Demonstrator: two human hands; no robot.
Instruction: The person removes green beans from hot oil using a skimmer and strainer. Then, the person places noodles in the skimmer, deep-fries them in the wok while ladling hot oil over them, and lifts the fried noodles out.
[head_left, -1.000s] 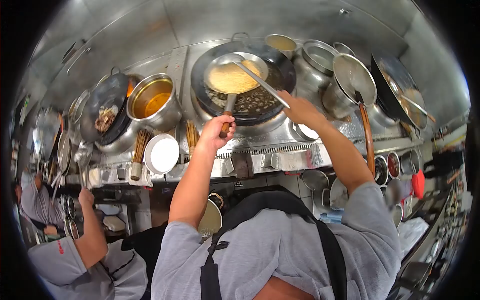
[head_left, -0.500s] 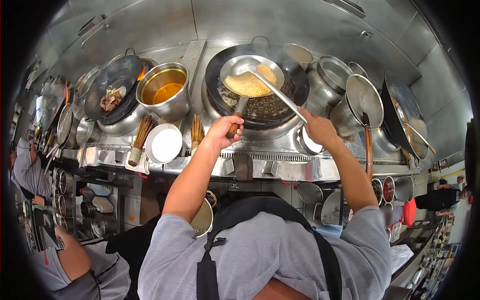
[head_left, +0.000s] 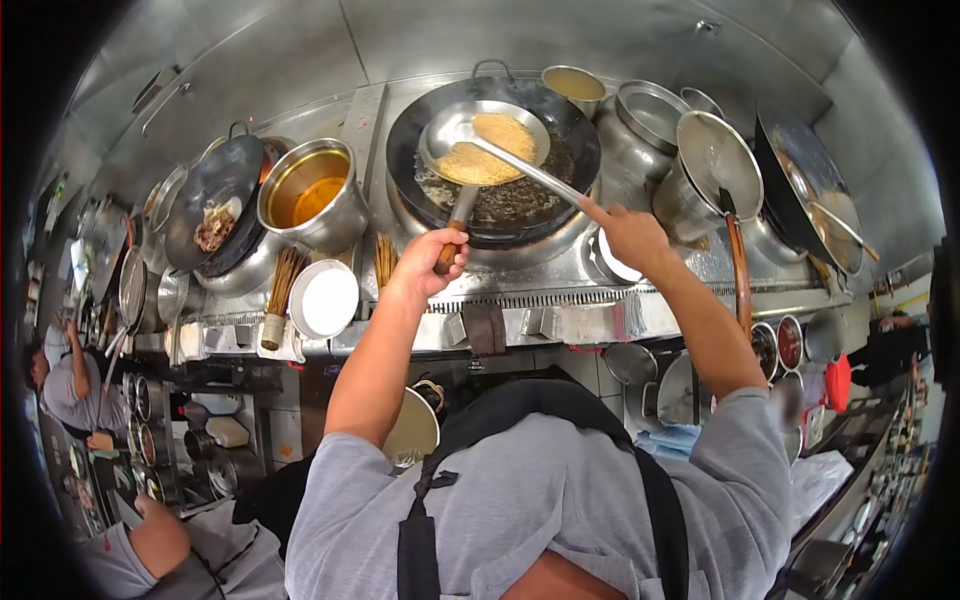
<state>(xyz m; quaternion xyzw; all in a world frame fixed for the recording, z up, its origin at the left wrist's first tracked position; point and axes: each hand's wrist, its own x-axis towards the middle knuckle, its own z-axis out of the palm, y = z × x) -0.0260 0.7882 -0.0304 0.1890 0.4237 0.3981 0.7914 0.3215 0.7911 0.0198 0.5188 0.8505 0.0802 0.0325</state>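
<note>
My left hand [head_left: 428, 265] is closed around the wooden handle of a round metal strainer [head_left: 541, 128]. Golden crumb-like bits [head_left: 500, 168] lie in the strainer, which sits over the black wok [head_left: 404, 145]. In the wok, dark bubbling oil [head_left: 525, 208] shows below the strainer. A long-handled metal ladle [head_left: 535, 174] is gripped in my right hand [head_left: 632, 240], index finger stretched along its handle. The ladle's bowl rests among the golden bits, on the strainer's left side.
Left of the wok stand a pot of amber oil [head_left: 352, 205] and a second wok [head_left: 185, 215] with cooked pieces. A white bowl [head_left: 325, 298] and bamboo brushes [head_left: 284, 285] line the front. Right are a strainer on a pot [head_left: 704, 150] and another wok [head_left: 800, 215]. Co-workers are at left.
The ladle's bowl has shifted left within the strainer, and the golden bits lie differently around it. The whole view has turned slightly. Both hands keep their grips.
</note>
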